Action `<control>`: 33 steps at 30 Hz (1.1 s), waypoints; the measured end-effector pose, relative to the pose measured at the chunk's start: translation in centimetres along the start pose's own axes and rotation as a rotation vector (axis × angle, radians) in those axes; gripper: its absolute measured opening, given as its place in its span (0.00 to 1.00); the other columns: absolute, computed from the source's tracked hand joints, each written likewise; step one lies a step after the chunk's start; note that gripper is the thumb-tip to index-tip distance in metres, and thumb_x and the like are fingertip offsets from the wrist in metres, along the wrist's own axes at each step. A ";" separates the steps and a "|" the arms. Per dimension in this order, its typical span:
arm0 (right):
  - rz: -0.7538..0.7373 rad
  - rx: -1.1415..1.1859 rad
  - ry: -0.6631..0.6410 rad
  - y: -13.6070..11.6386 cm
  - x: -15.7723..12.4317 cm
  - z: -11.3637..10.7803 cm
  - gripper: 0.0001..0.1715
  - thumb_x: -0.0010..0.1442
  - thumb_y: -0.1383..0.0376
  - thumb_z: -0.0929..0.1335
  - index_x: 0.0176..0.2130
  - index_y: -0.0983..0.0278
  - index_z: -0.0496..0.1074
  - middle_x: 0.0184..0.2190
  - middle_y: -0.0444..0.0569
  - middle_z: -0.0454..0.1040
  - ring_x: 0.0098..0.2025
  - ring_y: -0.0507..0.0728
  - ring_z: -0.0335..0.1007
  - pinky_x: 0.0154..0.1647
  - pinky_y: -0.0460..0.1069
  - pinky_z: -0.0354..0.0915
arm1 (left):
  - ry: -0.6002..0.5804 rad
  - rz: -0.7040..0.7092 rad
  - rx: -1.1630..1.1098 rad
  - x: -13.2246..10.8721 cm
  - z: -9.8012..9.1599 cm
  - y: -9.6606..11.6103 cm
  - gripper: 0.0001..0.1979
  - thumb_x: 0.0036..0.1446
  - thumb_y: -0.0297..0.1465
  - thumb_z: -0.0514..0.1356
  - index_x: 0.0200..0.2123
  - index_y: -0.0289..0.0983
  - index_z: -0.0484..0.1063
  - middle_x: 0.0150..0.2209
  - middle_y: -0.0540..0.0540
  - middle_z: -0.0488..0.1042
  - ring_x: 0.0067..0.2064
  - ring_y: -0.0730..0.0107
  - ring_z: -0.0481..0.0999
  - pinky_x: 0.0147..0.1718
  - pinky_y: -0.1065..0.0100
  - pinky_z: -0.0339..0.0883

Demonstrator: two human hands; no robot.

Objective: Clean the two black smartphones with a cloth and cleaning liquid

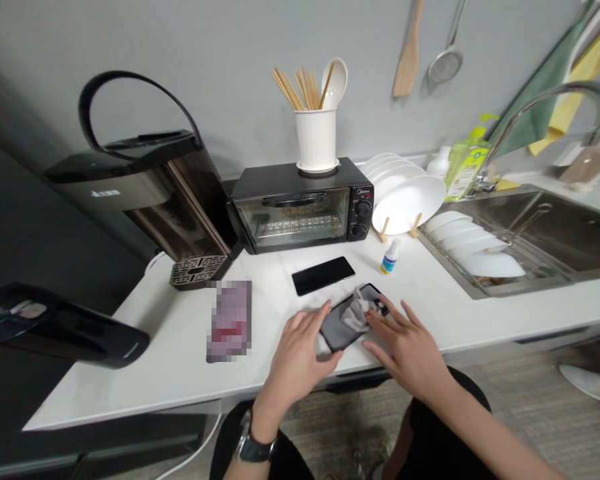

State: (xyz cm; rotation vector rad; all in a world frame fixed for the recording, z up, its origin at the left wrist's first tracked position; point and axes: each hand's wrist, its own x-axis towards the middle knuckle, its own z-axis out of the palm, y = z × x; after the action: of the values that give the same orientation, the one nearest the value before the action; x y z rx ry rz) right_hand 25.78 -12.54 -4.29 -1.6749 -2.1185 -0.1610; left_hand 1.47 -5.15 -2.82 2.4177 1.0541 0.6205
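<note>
A grey phone lies back up near the counter's front edge, its camera lenses towards the right end. My left hand steadies its left end, index finger at the far edge and thumb at the near side. With bent fingertips my right hand presses a crumpled light-grey cloth onto the phone's back. Just behind lies a second phone with a dark screen. A small white bottle with a blue and yellow label stands upright to the right. Off to the left is a flat, pixelated purple item.
A black toaster oven carries a white utensil holder. At left are a tall dark dispenser and a dark flask. White plates stand in a rack beside the sink, which has a faucet.
</note>
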 end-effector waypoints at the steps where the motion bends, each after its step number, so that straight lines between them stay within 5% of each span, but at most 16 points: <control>1: 0.027 -0.047 0.025 1.2 0.3 0.1 0.28 0.74 0.50 0.63 0.62 0.65 0.72 0.62 0.55 0.75 0.73 0.73 0.55 0.72 0.72 0.52 | 0.001 0.004 -0.004 0.1 0.0 0.0 0.47 0.57 0.32 0.70 0.74 0.47 0.51 0.64 0.44 0.71 0.61 0.50 0.67 0.62 0.49 0.63; 5: 0.065 -0.070 0.064 1.7 1.8 1.3 0.32 0.74 0.49 0.63 0.63 0.69 0.70 0.64 0.58 0.73 0.74 0.74 0.53 0.72 0.71 0.52 | 0.009 0.020 -0.016 0.3 0.0 -0.1 0.46 0.56 0.31 0.71 0.74 0.48 0.53 0.64 0.45 0.72 0.60 0.52 0.68 0.61 0.51 0.64; 10: -0.063 0.146 -0.017 -4.7 2.3 2.0 0.37 0.70 0.44 0.67 0.64 0.68 0.69 0.66 0.57 0.71 0.74 0.70 0.53 0.74 0.69 0.51 | 0.018 0.011 0.021 0.2 0.0 0.2 0.46 0.57 0.27 0.67 0.74 0.46 0.51 0.64 0.43 0.70 0.62 0.52 0.67 0.62 0.51 0.64; 13: -0.159 0.226 -0.086 -6.4 1.6 1.4 0.40 0.68 0.42 0.68 0.65 0.66 0.69 0.66 0.54 0.71 0.75 0.68 0.52 0.75 0.68 0.50 | 0.037 -0.026 0.069 0.1 0.1 0.2 0.46 0.56 0.24 0.67 0.74 0.46 0.52 0.63 0.42 0.70 0.62 0.51 0.66 0.62 0.50 0.64; 17: -0.102 0.126 -0.086 -3.0 0.9 0.5 0.34 0.70 0.44 0.67 0.64 0.60 0.71 0.65 0.50 0.73 0.74 0.69 0.53 0.74 0.70 0.51 | 0.055 -0.029 0.086 0.1 0.1 0.2 0.44 0.59 0.31 0.68 0.74 0.44 0.52 0.61 0.42 0.71 0.60 0.50 0.67 0.62 0.48 0.64; 20: -0.006 -0.038 -0.012 0.8 1.4 0.4 0.33 0.72 0.47 0.65 0.66 0.63 0.70 0.66 0.53 0.71 0.74 0.73 0.52 0.73 0.73 0.50 | 0.054 -0.004 0.059 0.2 0.1 0.2 0.44 0.59 0.32 0.68 0.74 0.44 0.51 0.61 0.42 0.71 0.60 0.50 0.67 0.62 0.49 0.64; 23: 0.046 -0.112 0.041 1.9 2.7 1.0 0.34 0.72 0.47 0.65 0.65 0.66 0.70 0.65 0.57 0.71 0.75 0.75 0.50 0.72 0.75 0.50 | 0.058 0.005 0.029 0.4 0.0 0.2 0.44 0.59 0.31 0.69 0.74 0.45 0.52 0.60 0.43 0.72 0.60 0.51 0.67 0.62 0.50 0.63; 30: -0.082 0.224 -0.044 -6.4 3.1 2.2 0.40 0.68 0.45 0.68 0.66 0.68 0.68 0.65 0.59 0.71 0.74 0.70 0.53 0.73 0.70 0.52 | 0.011 -0.005 0.024 0.4 0.1 0.0 0.45 0.56 0.26 0.67 0.73 0.42 0.53 0.63 0.41 0.71 0.61 0.51 0.67 0.63 0.51 0.64; 33: -0.101 0.287 -0.089 -7.8 1.7 1.6 0.38 0.68 0.45 0.68 0.65 0.67 0.70 0.64 0.56 0.73 0.74 0.69 0.53 0.74 0.69 0.50 | 0.024 -0.046 0.076 0.2 0.3 0.0 0.47 0.53 0.25 0.68 0.73 0.42 0.52 0.62 0.40 0.71 0.61 0.48 0.67 0.62 0.48 0.64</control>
State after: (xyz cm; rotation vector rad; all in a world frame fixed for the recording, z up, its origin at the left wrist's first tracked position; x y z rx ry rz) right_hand 17.69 -12.44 -3.69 -1.4334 -2.1723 0.1827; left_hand 1.76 -5.11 -3.03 2.4482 1.1597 0.6062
